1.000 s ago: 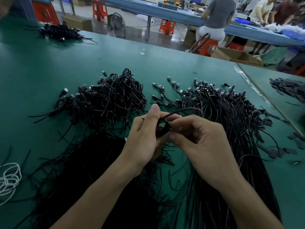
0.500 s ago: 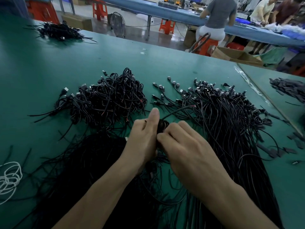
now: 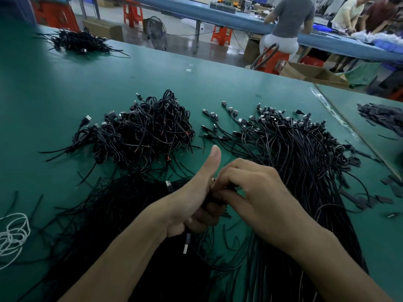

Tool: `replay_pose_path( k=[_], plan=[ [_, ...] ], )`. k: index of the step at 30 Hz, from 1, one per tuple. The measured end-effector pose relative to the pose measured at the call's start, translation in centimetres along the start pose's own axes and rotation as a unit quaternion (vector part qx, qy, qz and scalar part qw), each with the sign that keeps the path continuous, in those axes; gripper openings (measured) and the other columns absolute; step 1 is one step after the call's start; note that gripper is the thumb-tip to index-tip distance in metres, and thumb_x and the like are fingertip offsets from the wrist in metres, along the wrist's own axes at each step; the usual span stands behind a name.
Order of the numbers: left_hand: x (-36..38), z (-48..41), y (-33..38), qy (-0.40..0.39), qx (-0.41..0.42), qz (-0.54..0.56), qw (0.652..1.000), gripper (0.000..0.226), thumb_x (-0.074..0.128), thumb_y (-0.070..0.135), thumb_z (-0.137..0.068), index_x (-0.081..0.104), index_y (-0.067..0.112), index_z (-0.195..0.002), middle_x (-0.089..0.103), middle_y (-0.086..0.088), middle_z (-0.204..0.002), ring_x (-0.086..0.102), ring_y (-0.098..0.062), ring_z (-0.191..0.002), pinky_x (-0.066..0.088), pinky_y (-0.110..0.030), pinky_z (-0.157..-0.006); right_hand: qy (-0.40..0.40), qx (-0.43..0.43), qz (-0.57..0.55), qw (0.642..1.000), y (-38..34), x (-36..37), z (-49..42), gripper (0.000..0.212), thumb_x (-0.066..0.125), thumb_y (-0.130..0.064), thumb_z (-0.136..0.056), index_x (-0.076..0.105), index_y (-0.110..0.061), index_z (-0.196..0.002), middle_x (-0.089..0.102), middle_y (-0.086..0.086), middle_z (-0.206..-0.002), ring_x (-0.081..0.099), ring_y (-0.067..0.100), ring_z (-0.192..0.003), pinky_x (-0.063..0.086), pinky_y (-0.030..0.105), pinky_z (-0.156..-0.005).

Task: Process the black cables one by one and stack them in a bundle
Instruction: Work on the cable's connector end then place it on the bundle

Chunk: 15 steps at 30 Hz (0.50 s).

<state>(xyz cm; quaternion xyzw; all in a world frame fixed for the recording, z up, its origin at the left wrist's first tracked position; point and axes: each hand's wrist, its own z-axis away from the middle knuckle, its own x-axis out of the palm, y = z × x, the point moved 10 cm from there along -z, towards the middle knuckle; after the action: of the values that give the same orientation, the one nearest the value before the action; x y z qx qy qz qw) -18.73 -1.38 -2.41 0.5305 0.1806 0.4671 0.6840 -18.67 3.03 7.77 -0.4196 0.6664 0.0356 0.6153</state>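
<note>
My left hand (image 3: 196,199) grips a small coil of black cable (image 3: 214,200), fingers curled round it and thumb sticking up; a USB plug (image 3: 187,245) hangs below the palm. My right hand (image 3: 257,192) pinches the same coil from the right, hiding most of it. Behind the hands lies a heap of coiled black cables (image 3: 144,131) on the left. A spread of straight black cables (image 3: 294,153) with USB plugs lies on the right and runs down under my right forearm.
Loose thin black strands (image 3: 104,214) cover the green table (image 3: 43,101) under my left arm. A white cord (image 3: 13,234) lies at the left edge. Another cable heap (image 3: 78,42) sits far left. Dark scraps (image 3: 379,118) lie on the right. People work at a blue bench behind.
Both hands have come closer to me and lower. The open loop seen a second ago is now closed up inside my left fist, and my left thumb has lifted upright.
</note>
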Motion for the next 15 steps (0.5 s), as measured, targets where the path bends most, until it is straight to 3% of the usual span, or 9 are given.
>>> replay_pose_path(
  k=[3, 6, 15],
  plan=[
    [0.4, 0.1, -0.2, -0.014, -0.013, -0.037, 0.999, 0.088, 0.015, 0.106, -0.051, 0.023, 0.020, -0.064, 0.015, -0.001, -0.064, 0.010, -0.011, -0.046, 0.011, -0.015, -0.037, -0.002, -0.007, -0.001, 1.000, -0.4, -0.2, 0.1, 0.008, 0.071, -0.012, -0.086, 0.071, -0.020, -0.084, 0.064, -0.007, -0.087, 0.062, 0.012, -0.083, 0.052, 0.036, -0.075],
    [0.4, -0.1, -0.4, -0.014, -0.015, -0.068, 0.997, 0.086, 0.003, 0.102, -0.056, 0.037, 0.024, -0.047, 0.023, 0.006, -0.053, 0.013, -0.011, -0.043, 0.014, -0.015, -0.037, 0.013, -0.017, 0.000, 1.000, -0.9, -0.4, 0.3, 0.016, 0.071, -0.008, -0.085, 0.064, -0.023, -0.082, 0.060, -0.012, -0.085, 0.058, 0.011, -0.081, 0.050, 0.035, -0.073],
    [-0.3, -0.4, -0.9, 0.004, -0.011, -0.100, 0.995, 0.086, 0.005, 0.099, -0.062, 0.028, 0.017, -0.059, 0.024, 0.005, -0.051, 0.013, -0.013, -0.044, 0.015, -0.018, -0.040, -0.033, -0.026, -0.026, 0.999, -0.8, 0.5, 0.0, 0.018, 0.070, -0.008, -0.083, 0.057, -0.020, -0.081, 0.058, -0.011, -0.080, 0.057, 0.011, -0.079, 0.049, 0.031, -0.072]
  ],
)
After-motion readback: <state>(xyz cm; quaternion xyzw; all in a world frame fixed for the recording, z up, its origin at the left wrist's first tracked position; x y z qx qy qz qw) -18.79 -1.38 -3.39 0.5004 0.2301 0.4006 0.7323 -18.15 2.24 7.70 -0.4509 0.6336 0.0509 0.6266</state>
